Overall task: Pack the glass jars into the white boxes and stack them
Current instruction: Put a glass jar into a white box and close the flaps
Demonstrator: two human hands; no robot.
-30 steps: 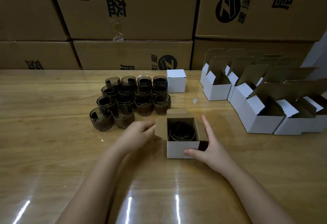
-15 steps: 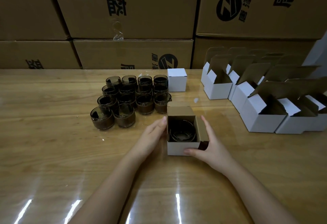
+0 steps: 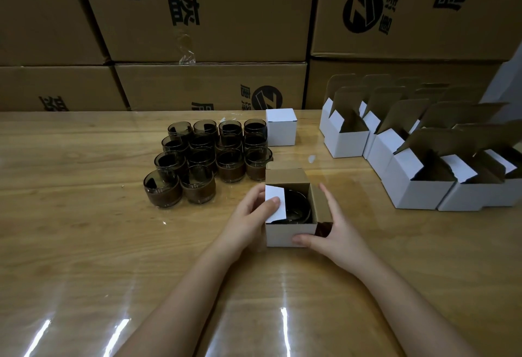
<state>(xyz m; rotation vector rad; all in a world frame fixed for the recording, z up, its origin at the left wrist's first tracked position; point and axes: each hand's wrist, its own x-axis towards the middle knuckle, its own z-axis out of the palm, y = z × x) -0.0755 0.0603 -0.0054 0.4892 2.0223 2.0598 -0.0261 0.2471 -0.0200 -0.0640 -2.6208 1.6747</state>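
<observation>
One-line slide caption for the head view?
Left hand holds a side flap over the jar in the white box; right hand grips its corner, loose jars behind.

I see one smoky glass jar (image 3: 299, 207) upright in the white box (image 3: 291, 234) at centre, its left flap (image 3: 274, 191) folded inward; spare jars (image 3: 203, 156) cluster upper-left, open boxes (image 3: 418, 190) stand right.

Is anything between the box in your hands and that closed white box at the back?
Mostly bare table toward the closed box. The nearest glass jar stands just left of that path, by the back corner of the held box. Sliding might clip it; lifting should clear it.
</observation>
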